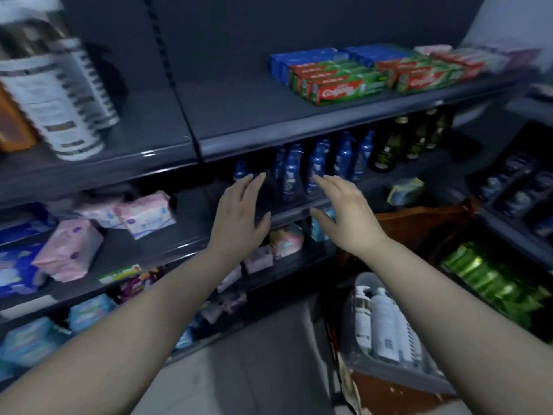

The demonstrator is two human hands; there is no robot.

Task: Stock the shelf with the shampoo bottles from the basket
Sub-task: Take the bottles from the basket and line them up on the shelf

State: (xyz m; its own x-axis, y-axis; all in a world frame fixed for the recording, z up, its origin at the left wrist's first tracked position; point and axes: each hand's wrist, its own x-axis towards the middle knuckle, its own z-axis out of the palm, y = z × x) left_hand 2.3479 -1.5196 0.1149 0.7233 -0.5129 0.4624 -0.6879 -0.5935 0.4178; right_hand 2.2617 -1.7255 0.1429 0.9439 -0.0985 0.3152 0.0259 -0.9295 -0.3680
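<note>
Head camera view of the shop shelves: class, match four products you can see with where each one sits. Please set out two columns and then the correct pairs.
Things:
1. blue bottles
2. toothpaste boxes
3. white bottles
4. pink packs

Places:
A. in the grey basket, low at the right
B. left bay, on a lower shelf
C. right bay, on the highest shelf in view
D. right bay, one shelf lower, beside the dark green bottles

Pairs: 1-D, 2-C, 3-A, 4-B
</note>
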